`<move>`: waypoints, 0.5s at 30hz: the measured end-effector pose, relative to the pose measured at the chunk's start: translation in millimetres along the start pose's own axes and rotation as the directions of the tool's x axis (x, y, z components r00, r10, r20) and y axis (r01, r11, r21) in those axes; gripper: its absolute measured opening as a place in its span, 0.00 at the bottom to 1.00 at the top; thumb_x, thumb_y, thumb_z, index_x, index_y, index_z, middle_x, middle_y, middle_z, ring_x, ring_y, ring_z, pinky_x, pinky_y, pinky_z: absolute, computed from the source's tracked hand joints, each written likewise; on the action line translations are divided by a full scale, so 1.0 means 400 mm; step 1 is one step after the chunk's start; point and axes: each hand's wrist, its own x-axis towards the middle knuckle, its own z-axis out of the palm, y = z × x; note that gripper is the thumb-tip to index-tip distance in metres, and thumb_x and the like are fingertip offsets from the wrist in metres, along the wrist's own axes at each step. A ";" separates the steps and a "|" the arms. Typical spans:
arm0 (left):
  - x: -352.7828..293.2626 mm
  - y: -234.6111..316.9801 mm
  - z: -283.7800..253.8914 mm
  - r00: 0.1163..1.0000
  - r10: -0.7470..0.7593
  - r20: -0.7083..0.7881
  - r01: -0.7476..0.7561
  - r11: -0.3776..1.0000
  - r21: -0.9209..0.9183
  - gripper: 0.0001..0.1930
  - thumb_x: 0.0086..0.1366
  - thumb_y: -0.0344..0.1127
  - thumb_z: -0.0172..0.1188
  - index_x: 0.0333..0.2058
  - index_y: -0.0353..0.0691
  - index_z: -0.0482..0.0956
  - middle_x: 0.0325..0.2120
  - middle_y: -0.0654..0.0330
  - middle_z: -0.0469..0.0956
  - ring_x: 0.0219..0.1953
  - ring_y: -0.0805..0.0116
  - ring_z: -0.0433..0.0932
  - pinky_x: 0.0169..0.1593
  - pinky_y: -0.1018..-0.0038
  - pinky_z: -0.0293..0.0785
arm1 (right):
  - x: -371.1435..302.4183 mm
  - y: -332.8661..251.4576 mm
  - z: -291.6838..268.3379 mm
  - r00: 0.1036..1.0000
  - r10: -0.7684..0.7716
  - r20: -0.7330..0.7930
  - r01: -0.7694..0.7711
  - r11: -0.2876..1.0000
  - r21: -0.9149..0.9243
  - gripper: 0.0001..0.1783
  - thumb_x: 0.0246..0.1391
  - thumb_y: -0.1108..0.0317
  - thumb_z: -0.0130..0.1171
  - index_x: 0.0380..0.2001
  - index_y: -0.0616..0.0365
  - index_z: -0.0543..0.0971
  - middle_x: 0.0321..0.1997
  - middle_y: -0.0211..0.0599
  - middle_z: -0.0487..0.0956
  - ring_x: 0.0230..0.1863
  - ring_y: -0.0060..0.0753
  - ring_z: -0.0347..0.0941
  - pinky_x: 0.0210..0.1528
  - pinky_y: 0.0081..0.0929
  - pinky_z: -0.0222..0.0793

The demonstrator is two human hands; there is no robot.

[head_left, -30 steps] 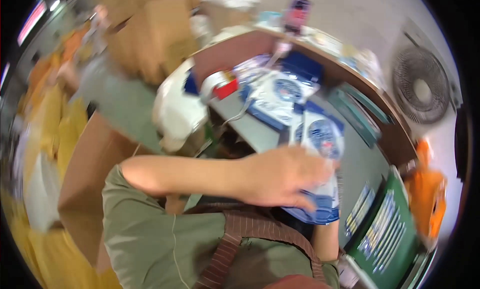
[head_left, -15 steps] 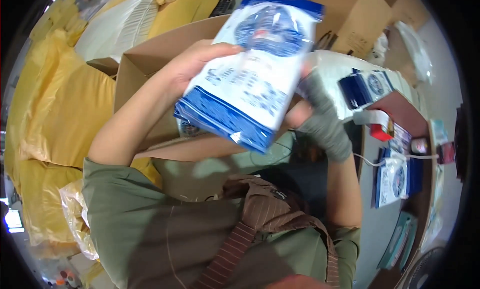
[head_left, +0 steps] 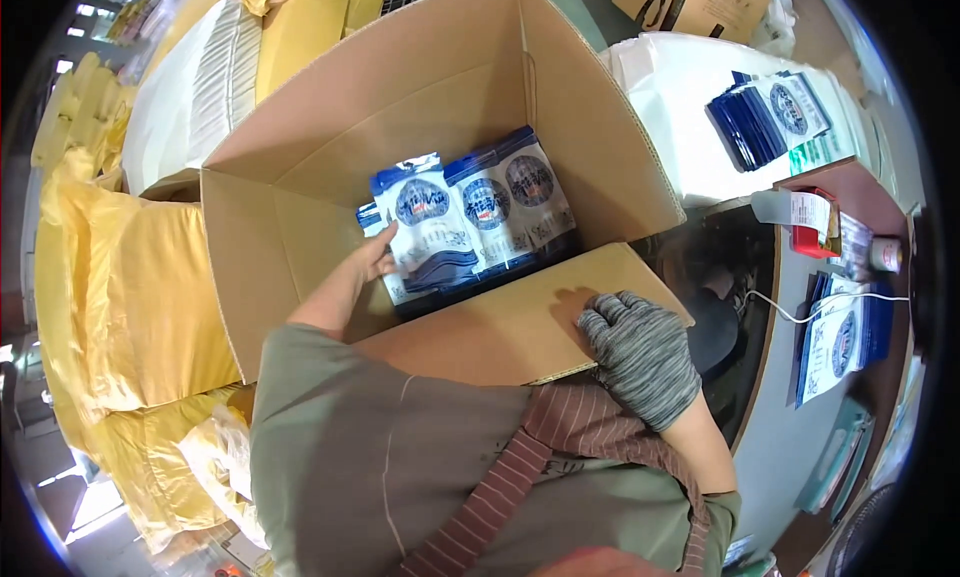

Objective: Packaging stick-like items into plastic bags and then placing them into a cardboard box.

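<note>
While the open cardboard box [head_left: 430, 67] stood in front of the person, its floor carried blue-and-white packets in a row. The left packet stack [head_left: 425, 217] lay face up near the box's left wall, and two more packets, the middle packet [head_left: 488, 209] and the right packet [head_left: 530, 182], ran on from it toward the far right corner.

The bare left hand [head_left: 370, 264] reached inside, half curled, its thumb and fingers touching the left edge of the left packet stack; whether it gripped the packets or only pressed them, I could not tell. The gloved right hand [head_left: 645, 362] lay palm down over the near flap [head_left: 510, 327], close to its right end, fingers together and slightly bent, with no packet visible in it.

The step in hand looked like setting the packets in line within the box. The next move seemed to call for squaring that left edge, then freeing the fingers without dragging the stack askew.

Outside, another packet pile [head_left: 770, 122] rested on a white sack [head_left: 655, 97], and more loose packets [head_left: 838, 342] lay toward the walled edge of the counter [head_left: 765, 377].
</note>
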 end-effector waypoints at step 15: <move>-0.728 0.338 1.092 -0.075 0.284 0.956 -0.972 -0.234 -0.007 0.18 0.67 0.28 0.48 0.55 0.31 0.67 0.47 0.54 0.75 0.50 0.66 0.73 0.57 0.71 0.66 | 0.038 0.115 0.094 0.682 -0.166 -0.712 -0.187 0.902 -0.389 0.37 0.47 0.57 0.59 0.61 0.50 0.63 0.63 0.44 0.64 0.66 0.49 0.56 0.67 0.51 0.50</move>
